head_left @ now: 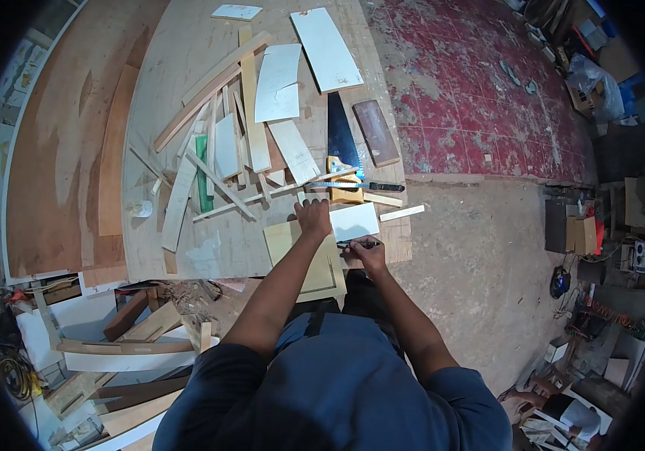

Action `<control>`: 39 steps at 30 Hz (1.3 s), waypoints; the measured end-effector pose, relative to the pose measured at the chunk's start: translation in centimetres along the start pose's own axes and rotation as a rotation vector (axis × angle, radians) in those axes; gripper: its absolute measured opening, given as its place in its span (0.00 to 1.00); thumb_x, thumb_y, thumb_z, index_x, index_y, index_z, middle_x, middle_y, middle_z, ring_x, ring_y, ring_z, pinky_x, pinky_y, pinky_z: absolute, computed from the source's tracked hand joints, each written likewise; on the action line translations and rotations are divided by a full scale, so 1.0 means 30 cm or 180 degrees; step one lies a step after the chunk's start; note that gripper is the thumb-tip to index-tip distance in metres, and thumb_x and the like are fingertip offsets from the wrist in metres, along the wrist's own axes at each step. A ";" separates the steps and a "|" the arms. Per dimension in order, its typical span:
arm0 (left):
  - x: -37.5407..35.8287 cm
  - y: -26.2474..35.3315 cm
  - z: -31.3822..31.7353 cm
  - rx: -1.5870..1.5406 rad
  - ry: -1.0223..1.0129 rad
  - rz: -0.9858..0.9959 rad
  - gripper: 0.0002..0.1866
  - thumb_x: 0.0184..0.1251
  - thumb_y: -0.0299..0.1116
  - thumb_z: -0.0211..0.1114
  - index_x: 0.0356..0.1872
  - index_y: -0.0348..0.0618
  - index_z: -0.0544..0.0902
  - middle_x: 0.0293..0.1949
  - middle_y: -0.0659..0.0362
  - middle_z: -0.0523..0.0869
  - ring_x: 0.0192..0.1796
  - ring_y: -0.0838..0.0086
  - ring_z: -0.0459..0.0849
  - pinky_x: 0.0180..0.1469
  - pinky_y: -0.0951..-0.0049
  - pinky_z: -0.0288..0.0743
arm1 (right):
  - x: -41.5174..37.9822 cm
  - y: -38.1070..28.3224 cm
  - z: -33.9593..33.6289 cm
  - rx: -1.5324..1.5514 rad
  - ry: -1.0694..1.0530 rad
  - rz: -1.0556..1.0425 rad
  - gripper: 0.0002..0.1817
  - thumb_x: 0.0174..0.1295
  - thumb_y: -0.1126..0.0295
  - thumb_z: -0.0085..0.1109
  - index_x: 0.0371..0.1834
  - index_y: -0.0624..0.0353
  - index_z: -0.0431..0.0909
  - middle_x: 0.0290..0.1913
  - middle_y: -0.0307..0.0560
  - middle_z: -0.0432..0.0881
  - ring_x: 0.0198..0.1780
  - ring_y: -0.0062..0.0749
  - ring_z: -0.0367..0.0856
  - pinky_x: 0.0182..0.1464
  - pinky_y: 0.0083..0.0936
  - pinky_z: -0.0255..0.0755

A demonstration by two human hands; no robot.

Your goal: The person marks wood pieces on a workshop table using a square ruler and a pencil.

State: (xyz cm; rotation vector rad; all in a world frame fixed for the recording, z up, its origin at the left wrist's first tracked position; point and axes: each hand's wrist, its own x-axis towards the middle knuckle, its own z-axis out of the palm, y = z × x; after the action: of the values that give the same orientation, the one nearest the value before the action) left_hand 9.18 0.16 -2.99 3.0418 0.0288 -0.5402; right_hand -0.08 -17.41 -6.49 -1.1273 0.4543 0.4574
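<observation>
My left hand (313, 218) presses down at the table's near edge with its fingers bent over. It lies between a yellowish board (304, 259) and a white panel (356, 220); what its fingers grip is hidden. Along the yellowish board's lower edge runs a dark line. My right hand (369, 254) is closed around a slim dark pen (346, 244) at the white panel's lower edge. Just beyond the hands lie a handsaw (343, 135) with a yellow handle and a thin blade-like tool with a black handle (386, 186).
The wooden table (210, 255) bears white panels (326, 49), several wood strips (210, 105), a green piece (203, 173) and a brown block (377, 133). Offcuts (131, 346) are piled below at left. Another person (574, 417) is at the lower right.
</observation>
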 end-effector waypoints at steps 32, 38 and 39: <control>0.000 -0.003 -0.057 -0.0104 -0.0352 -0.0085 0.34 0.33 0.45 0.84 0.47 0.49 0.83 0.48 0.55 0.86 0.55 0.59 0.82 0.57 0.53 0.66 | -0.034 0.004 0.089 -0.1912 -0.0177 -0.0629 0.08 0.63 0.72 0.68 0.39 0.66 0.84 0.35 0.41 0.87 0.36 0.17 0.81 0.41 0.20 0.76; -0.026 -0.027 -0.068 -0.0380 -0.0199 -0.0211 0.45 0.29 0.47 0.85 0.56 0.46 0.76 0.51 0.52 0.81 0.56 0.58 0.78 0.55 0.53 0.65 | -0.020 0.021 0.078 -0.1374 -0.0005 -0.0654 0.06 0.64 0.75 0.65 0.38 0.67 0.80 0.33 0.43 0.86 0.35 0.20 0.83 0.40 0.20 0.78; -0.028 -0.035 -0.057 -0.0375 -0.0202 -0.0204 0.45 0.29 0.47 0.85 0.56 0.46 0.76 0.51 0.52 0.81 0.56 0.58 0.78 0.55 0.53 0.65 | -0.023 0.014 0.077 -0.1368 0.0002 -0.0654 0.06 0.64 0.75 0.65 0.38 0.67 0.80 0.33 0.43 0.86 0.35 0.20 0.83 0.40 0.20 0.78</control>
State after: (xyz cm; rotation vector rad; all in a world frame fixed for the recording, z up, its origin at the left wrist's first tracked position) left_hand 8.94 1.30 -1.15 2.9160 0.1504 -0.6159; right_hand -0.62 -15.19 -5.60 -1.5719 0.2400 0.3828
